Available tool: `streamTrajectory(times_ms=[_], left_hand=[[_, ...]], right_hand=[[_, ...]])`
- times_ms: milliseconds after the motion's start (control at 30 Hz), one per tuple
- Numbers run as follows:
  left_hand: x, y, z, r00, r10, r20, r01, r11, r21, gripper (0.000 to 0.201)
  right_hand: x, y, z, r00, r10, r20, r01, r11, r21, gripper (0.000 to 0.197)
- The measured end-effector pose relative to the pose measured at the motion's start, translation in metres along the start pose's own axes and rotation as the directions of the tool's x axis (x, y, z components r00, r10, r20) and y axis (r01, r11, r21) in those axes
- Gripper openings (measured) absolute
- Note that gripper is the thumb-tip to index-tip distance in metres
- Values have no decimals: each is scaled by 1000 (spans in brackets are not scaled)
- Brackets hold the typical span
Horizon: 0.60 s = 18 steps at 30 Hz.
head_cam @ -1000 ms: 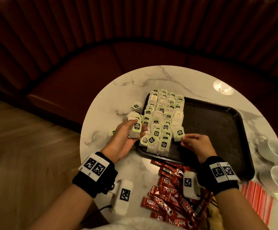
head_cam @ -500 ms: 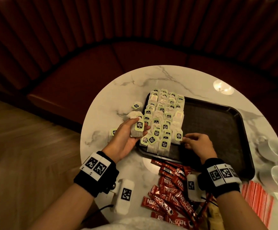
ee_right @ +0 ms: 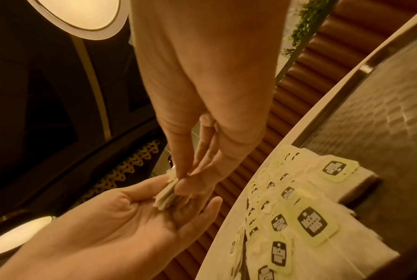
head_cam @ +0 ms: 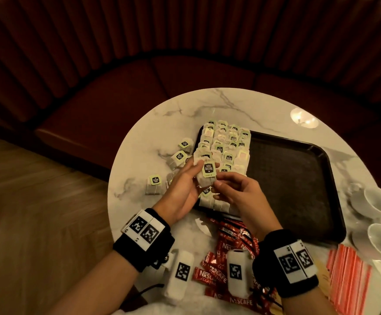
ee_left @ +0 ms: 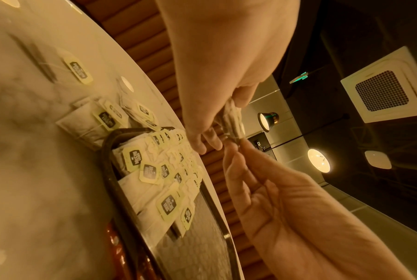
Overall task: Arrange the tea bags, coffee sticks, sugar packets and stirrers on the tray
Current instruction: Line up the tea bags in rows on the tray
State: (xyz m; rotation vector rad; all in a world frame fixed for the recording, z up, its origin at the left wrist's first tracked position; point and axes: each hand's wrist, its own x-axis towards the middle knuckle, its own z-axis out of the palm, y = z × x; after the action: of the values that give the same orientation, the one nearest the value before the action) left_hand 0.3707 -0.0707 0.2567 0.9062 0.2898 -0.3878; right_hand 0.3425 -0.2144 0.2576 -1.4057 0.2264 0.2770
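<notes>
My left hand (head_cam: 197,172) holds a small stack of tea bags (head_cam: 207,176) with green tags just above the tray's near left part. My right hand (head_cam: 217,181) pinches the stack's lower edge with thumb and fingers. In the right wrist view the right fingers (ee_right: 190,170) pinch the tea bags (ee_right: 165,196) over the left palm (ee_right: 130,217). Rows of tea bags (head_cam: 227,144) fill the left side of the black tray (head_cam: 298,178). Red coffee sticks (head_cam: 228,246) lie near me. Red-striped packets (head_cam: 348,273) lie at the right.
Loose tea bags (head_cam: 180,155) lie on the marble table (head_cam: 230,105) left of the tray, one (head_cam: 154,185) nearer the edge. Two white cups (head_cam: 378,201) stand at the right rim. A dark red bench curves behind the table.
My right hand left the tray's tea bag rows and moved up and left to the stack in my left hand. The left hand lifted the stack a little toward the right.
</notes>
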Motion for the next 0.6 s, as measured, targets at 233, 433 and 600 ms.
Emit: streamTrajectory(times_ms=[233, 433, 600], left_hand=[[2, 0, -8, 1000, 7, -21, -6, 1000, 27, 25], [4, -3, -21, 995, 9, -95, -3, 998, 68, 15], [6, -6, -23, 990, 11, -138, -1, 997, 75, 14]], right_hand=[[1, -1, -26, 984, -10, -175, 11, 1000, 8, 14], [12, 24, -73, 904, 125, -408, -141, 990, -9, 10], [22, 49, -81, 856, 223, -467, -270, 962, -35, 11]])
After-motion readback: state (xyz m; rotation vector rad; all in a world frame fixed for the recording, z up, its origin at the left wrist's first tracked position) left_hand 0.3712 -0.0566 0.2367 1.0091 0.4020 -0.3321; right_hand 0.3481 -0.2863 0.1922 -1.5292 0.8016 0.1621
